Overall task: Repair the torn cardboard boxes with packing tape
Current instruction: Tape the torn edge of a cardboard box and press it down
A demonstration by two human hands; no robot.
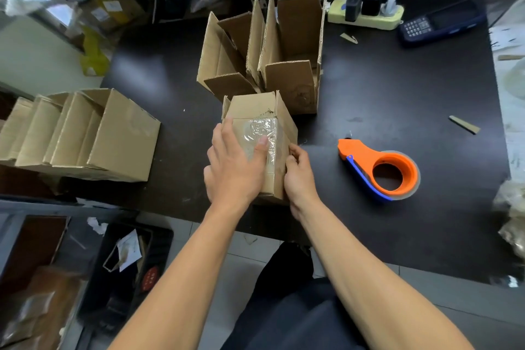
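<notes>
A small cardboard box (pixel 250 109) lies on the black table near its front edge, with clear packing tape (pixel 261 129) stuck over its upper face. My left hand (pixel 234 163) lies flat on that face, thumb pressing the tape. My right hand (pixel 299 172) has its fingers curled against the box's right side, holding it. An orange and blue tape dispenser (pixel 380 169) lies on the table to the right of the box, untouched.
Two open cardboard boxes (pixel 289 48) stand just behind the taped box. More boxes (pixel 85 133) lie at the table's left edge. A power strip (pixel 366 15) and a dark calculator (pixel 440 23) sit at the back right. Cardboard scraps (pixel 464 124) lie on the table (pixel 397 94).
</notes>
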